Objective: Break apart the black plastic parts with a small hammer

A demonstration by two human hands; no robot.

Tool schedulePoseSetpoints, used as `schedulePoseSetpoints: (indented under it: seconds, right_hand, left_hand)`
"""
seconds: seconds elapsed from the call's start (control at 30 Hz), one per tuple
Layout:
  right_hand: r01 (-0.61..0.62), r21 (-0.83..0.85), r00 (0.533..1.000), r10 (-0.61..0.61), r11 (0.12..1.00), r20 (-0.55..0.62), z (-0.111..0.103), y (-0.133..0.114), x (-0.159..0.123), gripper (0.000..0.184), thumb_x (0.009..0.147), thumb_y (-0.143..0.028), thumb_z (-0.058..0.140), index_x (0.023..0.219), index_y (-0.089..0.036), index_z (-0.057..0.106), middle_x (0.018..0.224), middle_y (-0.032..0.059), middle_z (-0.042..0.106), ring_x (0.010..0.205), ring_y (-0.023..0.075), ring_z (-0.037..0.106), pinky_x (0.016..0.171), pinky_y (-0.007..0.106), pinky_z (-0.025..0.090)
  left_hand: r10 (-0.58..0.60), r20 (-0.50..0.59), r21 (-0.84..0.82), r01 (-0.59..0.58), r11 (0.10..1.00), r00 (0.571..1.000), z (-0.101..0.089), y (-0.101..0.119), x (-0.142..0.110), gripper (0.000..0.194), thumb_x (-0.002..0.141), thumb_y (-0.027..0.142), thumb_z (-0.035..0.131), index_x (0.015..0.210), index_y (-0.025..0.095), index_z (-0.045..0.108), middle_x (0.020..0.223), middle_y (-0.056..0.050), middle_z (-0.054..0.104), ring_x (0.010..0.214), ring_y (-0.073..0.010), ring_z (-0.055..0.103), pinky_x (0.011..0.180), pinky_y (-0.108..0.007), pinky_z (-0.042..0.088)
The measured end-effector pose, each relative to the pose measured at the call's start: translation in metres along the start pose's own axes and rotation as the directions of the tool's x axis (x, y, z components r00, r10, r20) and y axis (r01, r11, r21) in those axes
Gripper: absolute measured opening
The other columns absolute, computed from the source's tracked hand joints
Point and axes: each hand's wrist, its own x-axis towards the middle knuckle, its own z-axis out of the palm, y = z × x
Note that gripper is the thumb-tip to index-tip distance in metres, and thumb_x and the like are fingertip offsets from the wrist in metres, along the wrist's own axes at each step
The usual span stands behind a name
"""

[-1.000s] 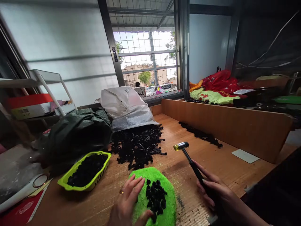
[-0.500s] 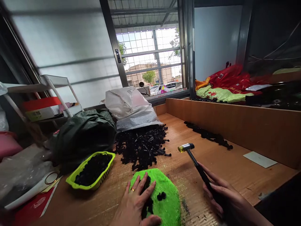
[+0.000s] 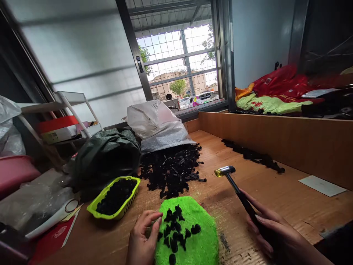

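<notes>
At nine o'clock on the fuzzy, lime-green, rounded pad (image 3: 202,243), the left hand (image 3: 145,233) is holding bent fingers beside small, glossy black knobbed pieces (image 3: 174,226) that are lying mostly left of the pad's centre; I cannot tell whether its grip is pinching one. At three o'clock, the right hand (image 3: 263,226) is clamping its grip around a slim, black-handled, yellow-tipped metal hammer (image 3: 239,194). Sorting gently with fingertips, hammer head staying clear, is probably working best.

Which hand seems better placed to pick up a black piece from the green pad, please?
Likely the left hand: it is close beside the black pieces on the green pad, while the right hand grips a hammer.
</notes>
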Motion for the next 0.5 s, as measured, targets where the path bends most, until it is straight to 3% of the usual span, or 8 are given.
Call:
schedulePoseSetpoints:
  seconds: [0.2, 0.33, 0.5]
  right_hand:
    - [0.000, -0.020, 1.000, 0.000, 1.000, -0.017, 0.000, 0.000, 0.000, 0.072, 0.078, -0.041, 0.061, 0.140, -0.030, 0.026, 0.063, -0.0011, 0.052, 0.036, 0.0080, 0.040, 0.034, 0.018, 0.034]
    - [-0.020, -0.038, 0.999, 0.018, 0.999, -0.041, 0.002, -0.001, -0.001, 0.071, 0.077, -0.043, 0.060, 0.139, -0.031, 0.027, 0.063, -0.0014, 0.051, 0.035, 0.0084, 0.040, 0.033, 0.018, 0.033]
    - [-0.034, -0.004, 0.998, 0.033, 0.999, -0.061, 0.000, 0.001, -0.001, 0.071, 0.076, -0.042, 0.062, 0.139, -0.032, 0.028, 0.063, -0.0006, 0.051, 0.035, 0.0082, 0.040, 0.033, 0.018, 0.033]
  left_hand:
    - [0.031, 0.200, 0.143, -0.060, 0.988, 0.979, 0.008, 0.010, 0.032, 0.012, 0.069, 0.022, 0.057, 0.069, 0.016, 0.068, 0.074, -0.005, 0.064, 0.075, -0.0190, 0.060, 0.070, -0.028, 0.045]
    - [-0.027, 0.253, 0.197, -0.024, 0.980, 0.967, 0.016, 0.014, 0.044, 0.013, 0.068, 0.021, 0.055, 0.066, 0.015, 0.066, 0.063, -0.001, 0.060, 0.064, -0.0160, 0.054, 0.059, -0.025, 0.039]
    - [-0.084, 0.264, 0.118, 0.055, 0.992, 0.961, 0.012, 0.009, 0.042, 0.011, 0.065, 0.019, 0.055, 0.074, 0.015, 0.061, 0.054, 0.005, 0.048, 0.053, -0.0104, 0.042, 0.051, -0.021, 0.031]
